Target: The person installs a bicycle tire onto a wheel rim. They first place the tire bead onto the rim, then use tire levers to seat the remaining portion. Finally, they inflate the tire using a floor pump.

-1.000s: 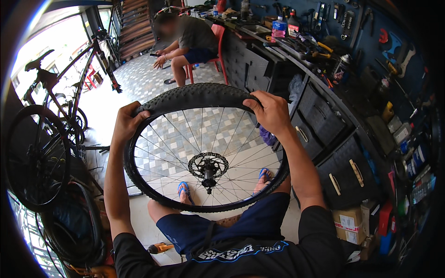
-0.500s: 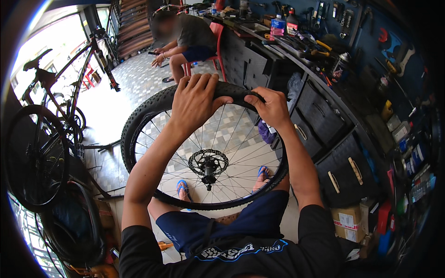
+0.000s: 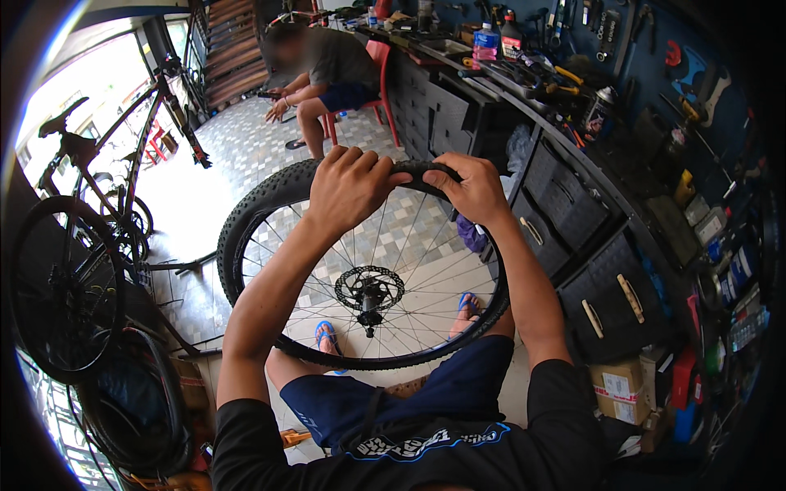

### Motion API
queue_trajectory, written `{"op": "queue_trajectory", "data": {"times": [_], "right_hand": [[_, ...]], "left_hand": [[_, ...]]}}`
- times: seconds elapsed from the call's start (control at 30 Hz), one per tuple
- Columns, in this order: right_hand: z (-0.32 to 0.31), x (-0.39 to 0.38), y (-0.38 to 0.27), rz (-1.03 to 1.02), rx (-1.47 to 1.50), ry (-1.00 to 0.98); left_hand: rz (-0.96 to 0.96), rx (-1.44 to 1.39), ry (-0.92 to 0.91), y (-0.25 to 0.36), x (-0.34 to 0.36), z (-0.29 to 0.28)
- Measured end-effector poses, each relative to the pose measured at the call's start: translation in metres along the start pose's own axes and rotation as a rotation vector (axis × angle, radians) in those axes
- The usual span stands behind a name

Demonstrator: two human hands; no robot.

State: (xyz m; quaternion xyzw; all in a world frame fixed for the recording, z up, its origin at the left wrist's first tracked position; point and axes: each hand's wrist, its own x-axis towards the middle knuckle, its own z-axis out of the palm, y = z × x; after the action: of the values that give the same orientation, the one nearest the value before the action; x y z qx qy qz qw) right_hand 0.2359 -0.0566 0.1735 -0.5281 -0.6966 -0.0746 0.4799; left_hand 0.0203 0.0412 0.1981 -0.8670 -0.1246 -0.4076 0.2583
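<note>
A spoked bicycle wheel (image 3: pixel 270 196) with a knobby black tyre stands upright in front of me, resting against my lap. A disc rotor and hub (image 3: pixel 369 291) sit at its centre. My left hand (image 3: pixel 348 186) grips the top of the tyre, fingers curled over the tread. My right hand (image 3: pixel 469 188) grips the tyre right beside it, thumbs close together. Both forearms reach up from below. My feet in blue sandals (image 3: pixel 326 334) show through the spokes.
A black bicycle (image 3: pixel 98 204) stands on a stand at the left, with loose tyres (image 3: pixel 135 409) below it. Another person (image 3: pixel 323 69) sits on a red chair at the back. A dark workbench with drawers (image 3: pixel 573 237) and tools runs along the right; cardboard boxes (image 3: pixel 618 385) lie beneath.
My left hand moved from the tyre's left side up to the top, next to my right hand. The wheel shifted slightly to the right.
</note>
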Motion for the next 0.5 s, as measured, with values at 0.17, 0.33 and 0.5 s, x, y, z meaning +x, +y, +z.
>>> {"op": "queue_trajectory", "data": {"times": [0.17,0.33,0.5], "right_hand": [[0.005,0.000,-0.007,-0.131,-0.131,0.072],[0.019,0.001,-0.009,-0.086,-0.224,0.057],[0.033,-0.005,-0.014,-0.046,-0.265,0.167]], "left_hand": [[-0.027,-0.010,0.015,-0.002,-0.002,0.007],[-0.110,-0.018,0.063,-0.001,-0.002,0.016],[-0.304,-0.038,0.154,0.004,0.003,0.029]]}}
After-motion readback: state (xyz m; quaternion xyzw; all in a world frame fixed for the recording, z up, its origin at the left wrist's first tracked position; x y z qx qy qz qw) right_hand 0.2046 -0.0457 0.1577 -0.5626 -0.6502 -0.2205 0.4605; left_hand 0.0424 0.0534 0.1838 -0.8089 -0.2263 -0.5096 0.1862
